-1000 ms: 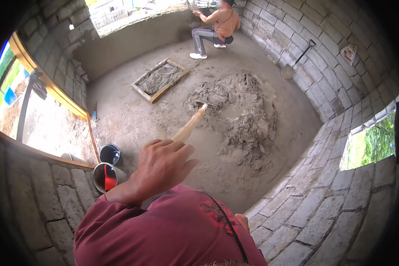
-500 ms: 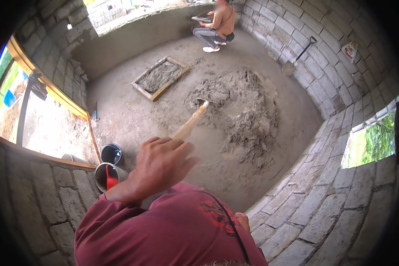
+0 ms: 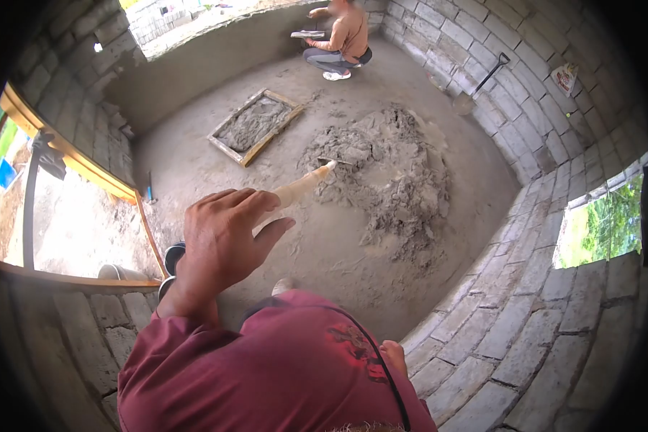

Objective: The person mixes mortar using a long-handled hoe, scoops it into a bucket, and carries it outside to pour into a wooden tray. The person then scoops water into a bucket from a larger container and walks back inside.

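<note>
Mortar heap (image 3: 414, 176), wet and lumpy, on the floor (image 3: 338, 263). Hoe (image 3: 302, 187), one, blade (image 3: 341, 162) at the heap's left side. Left hand (image 3: 223, 237): fingers curled over the wooden shaft, thumb standing clear; loose thumb and stiff mortar could let the shaft twist. Right hand (image 3: 394, 354): mostly hidden, grip cannot be told. Wooden frame (image 3: 275, 136), mortar-filled, near heap: a wide swing could knock it askew.

From where I stood, it was a building site: bare block walls (image 3: 468, 338), an unglazed window opening (image 3: 601, 219), a wooden frame of wet mortar (image 3: 291, 121), a heap of mortar (image 3: 403, 180) and a shovel (image 3: 464, 104).
</note>
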Motion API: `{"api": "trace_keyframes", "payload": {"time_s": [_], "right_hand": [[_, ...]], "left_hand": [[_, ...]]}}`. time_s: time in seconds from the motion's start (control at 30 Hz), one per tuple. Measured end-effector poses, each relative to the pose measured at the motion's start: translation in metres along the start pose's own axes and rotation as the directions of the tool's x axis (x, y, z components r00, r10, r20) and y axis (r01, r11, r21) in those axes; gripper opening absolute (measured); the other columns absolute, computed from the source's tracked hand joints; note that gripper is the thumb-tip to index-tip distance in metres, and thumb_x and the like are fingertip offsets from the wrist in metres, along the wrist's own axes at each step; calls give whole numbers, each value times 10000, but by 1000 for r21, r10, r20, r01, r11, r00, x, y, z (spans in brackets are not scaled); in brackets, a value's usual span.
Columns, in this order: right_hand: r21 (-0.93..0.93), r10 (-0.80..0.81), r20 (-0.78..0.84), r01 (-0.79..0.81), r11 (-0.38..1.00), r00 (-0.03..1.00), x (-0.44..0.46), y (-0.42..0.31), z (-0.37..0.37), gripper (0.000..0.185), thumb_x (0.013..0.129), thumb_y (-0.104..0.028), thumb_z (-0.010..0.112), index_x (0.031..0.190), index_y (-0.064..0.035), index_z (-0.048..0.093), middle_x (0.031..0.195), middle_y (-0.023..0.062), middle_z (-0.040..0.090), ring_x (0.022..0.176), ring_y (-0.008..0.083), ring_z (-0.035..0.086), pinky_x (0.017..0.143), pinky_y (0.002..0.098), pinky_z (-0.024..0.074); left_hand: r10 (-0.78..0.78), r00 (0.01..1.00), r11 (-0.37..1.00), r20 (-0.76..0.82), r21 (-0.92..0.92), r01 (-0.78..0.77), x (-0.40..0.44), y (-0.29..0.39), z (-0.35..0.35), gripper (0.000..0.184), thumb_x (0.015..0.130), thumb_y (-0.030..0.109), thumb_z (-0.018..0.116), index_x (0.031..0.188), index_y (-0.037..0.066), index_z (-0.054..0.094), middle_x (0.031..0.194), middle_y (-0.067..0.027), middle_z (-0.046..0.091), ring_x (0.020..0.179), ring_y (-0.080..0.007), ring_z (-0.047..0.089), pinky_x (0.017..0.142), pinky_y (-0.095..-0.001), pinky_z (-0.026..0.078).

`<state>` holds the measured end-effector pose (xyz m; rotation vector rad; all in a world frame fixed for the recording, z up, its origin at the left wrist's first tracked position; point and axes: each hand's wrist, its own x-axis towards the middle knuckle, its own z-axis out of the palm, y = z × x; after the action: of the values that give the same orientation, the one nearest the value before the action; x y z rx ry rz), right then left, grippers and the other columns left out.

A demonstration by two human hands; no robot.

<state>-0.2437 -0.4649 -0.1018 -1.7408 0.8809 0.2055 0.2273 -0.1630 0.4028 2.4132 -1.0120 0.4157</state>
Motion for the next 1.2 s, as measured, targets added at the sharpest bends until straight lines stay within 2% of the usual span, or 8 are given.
{"api": "trace_keyframes", "payload": {"time_s": [0.1, 0.27, 0.5, 0.57, 0.63, 0.83, 1.0, 1.2], "right_hand": [[-42, -46, 35, 48, 998, 998, 4, -15, 12, 221, 890, -198, 600, 1065, -69, 638, 810, 32, 627, 629, 123, 622, 419, 236, 438], [-136, -74, 27, 77, 988, 997, 14, -51, 33, 238, 900, -210, 585, 1087, -70, 631, 820, 26, 628, 642, 115, 623, 435, 229, 443], [-79, 129, 23, -127, 989, 991, 36, -102, 68, 270, 913, -226, 574, 1125, -66, 624, 838, 19, 634, 667, 116, 629, 483, 228, 468], [66, 264, -11, -263, 963, 964, 40, -114, 81, 265, 915, -224, 580, 1121, -66, 629, 840, 20, 638, 672, 117, 634, 488, 228, 472], [373, 527, -35, -478, 795, 849, 44, -135, 100, 252, 916, -217, 587, 1112, -66, 634, 845, 23, 644, 678, 118, 639, 492, 226, 473], [395, 470, 11, -436, 809, 883, 53, -141, 141, 224, 915, -194, 605, 1097, -69, 642, 841, 36, 658, 667, 125, 648, 471, 230, 465], [256, 447, -33, -425, 869, 894, 39, -162, 150, 231, 906, -189, 613, 1099, -65, 639, 826, 37, 654, 657, 137, 644, 465, 233, 463], [191, 445, -23, -433, 881, 895, 27, -160, 135, 246, 894, -195, 603, 1098, -59, 633, 824, 40, 641, 673, 140, 643, 468, 238, 461]], "left_hand": [[-22, 1000, 999, -10, -49, 22, 12, -24, -10, 250, 742, 254, 805, 863, 80, 672, 766, -82, 684, 687, -269, 671, 642, -372, 513], [-21, 999, 997, -49, -72, 17, 20, -67, -24, 248, 736, 251, 803, 857, 82, 669, 748, -78, 677, 670, -264, 663, 630, -370, 505], [-20, 999, 999, -37, -31, 19, 22, -127, -46, 247, 733, 257, 797, 853, 81, 671, 780, -40, 696, 697, -228, 679, 616, -350, 524], [-23, 999, 999, -39, -32, 21, 22, -141, -49, 245, 729, 251, 800, 852, 82, 672, 771, -41, 694, 691, -231, 677, 616, -353, 521], [-36, 998, 999, -45, -36, 35, 23, -153, -52, 243, 724, 244, 804, 851, 84, 672, 762, -42, 692, 682, -235, 675, 613, -355, 517], [-52, 997, 998, -55, -48, 50, 33, -180, -57, 248, 710, 232, 814, 841, 86, 662, 742, -51, 683, 658, -245, 665, 608, -358, 504], [-49, 997, 997, -62, -70, 45, 40, -188, -58, 265, 666, 179, 841, 845, 95, 665, 746, -59, 679, 692, -237, 668, 631, -350, 505], [6, 995, 998, -102, -63, -13, 42, -187, -56, 251, 708, 221, 815, 837, 81, 652, 742, -58, 676, 645, -242, 655, 610, -357, 497]]}}
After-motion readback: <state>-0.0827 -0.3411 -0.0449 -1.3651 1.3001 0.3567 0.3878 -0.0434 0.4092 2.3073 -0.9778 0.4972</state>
